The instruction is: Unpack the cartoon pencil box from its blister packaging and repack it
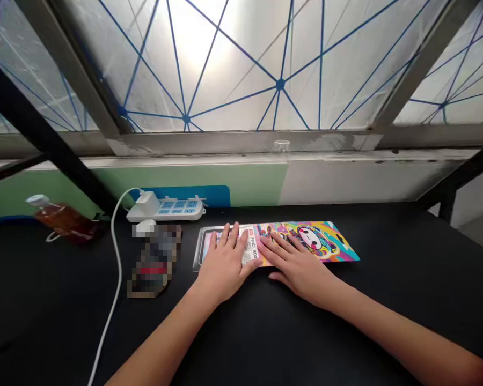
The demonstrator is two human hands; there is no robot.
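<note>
A colourful pencil box [314, 241] in clear wrapping lies flat on the black table [406, 268], its label reading "PENCIL BOX". My left hand [225, 260] rests flat on the box's left end, fingers stretched out. My right hand [293, 262] lies flat on the middle of the box, fingers spread and pointing left toward the label. Both hands touch the box from above and neither grips it. The cartoon face on the right part of the box is uncovered.
A white power strip [167, 209] with a plugged adapter sits by the wall, its white cable [115, 268] running toward me. A bottle of brown liquid [62, 220] lies at the left. A blurred object [155, 260] sits left of the box.
</note>
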